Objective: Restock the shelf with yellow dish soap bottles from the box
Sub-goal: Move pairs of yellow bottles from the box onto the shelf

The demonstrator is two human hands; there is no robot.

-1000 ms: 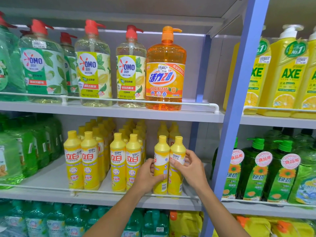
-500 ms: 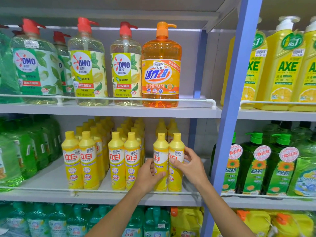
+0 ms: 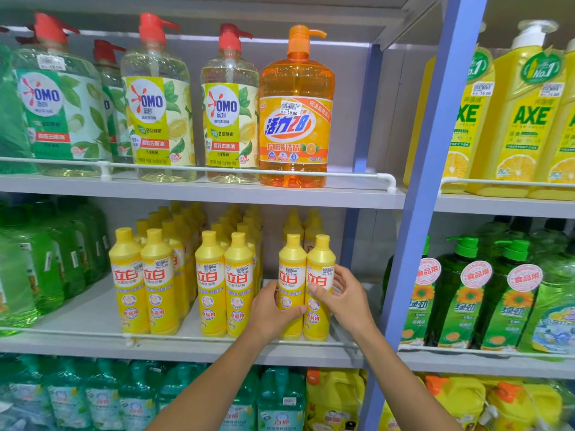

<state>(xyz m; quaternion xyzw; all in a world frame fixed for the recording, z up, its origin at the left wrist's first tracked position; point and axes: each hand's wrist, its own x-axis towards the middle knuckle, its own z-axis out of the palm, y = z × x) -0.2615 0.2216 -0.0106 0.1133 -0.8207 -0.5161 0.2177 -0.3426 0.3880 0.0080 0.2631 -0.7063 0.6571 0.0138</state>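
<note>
Yellow dish soap bottles stand in rows on the middle shelf. At the front of the rightmost row, two upright bottles stand side by side behind the white rail. My left hand grips the left bottle around its lower body. My right hand holds the right bottle, thumb on its label and fingers around its right side. More yellow bottles fill the rows to the left. The box is out of view.
A blue upright post stands just right of my right hand. Large pump bottles, including an orange one, sit on the shelf above. Green bottles fill the neighbouring bay; green jugs stand at left.
Both hands stay on the same two front bottles, which barely shift. The view has tilted slightly, moving the shelves a little in the frame.
</note>
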